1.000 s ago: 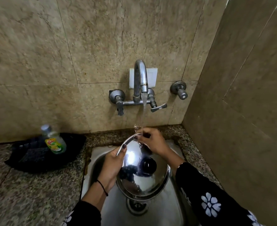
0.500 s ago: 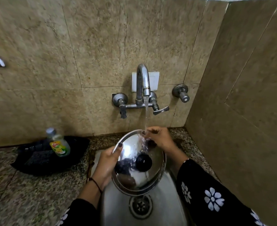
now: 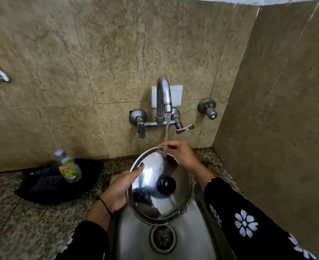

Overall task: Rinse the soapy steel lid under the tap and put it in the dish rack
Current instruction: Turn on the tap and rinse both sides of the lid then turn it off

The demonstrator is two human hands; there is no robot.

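Observation:
The round steel lid [image 3: 149, 196] with a black knob [image 3: 166, 184] is tilted over the steel sink [image 3: 190, 239], its top facing me. My left hand [image 3: 120, 190] grips its left rim, thumb on the top. My right hand [image 3: 180, 153] holds the far rim, fingers curled over the edge. Water runs from the tap [image 3: 164, 98] onto the lid's far edge by my right fingers and streams down the lid. No dish rack is clearly in view.
A dish-soap bottle [image 3: 68, 167] stands on a black mat or tray [image 3: 57, 182] on the granite counter [image 3: 23, 228] left of the sink. A tiled wall rises close on the right [image 3: 279, 128]. The sink drain [image 3: 162, 238] lies below the lid.
The view has tilted, so the lid and hands sit lower against the wall. The lid stays under the stream, held by both hands, turned slightly more upright.

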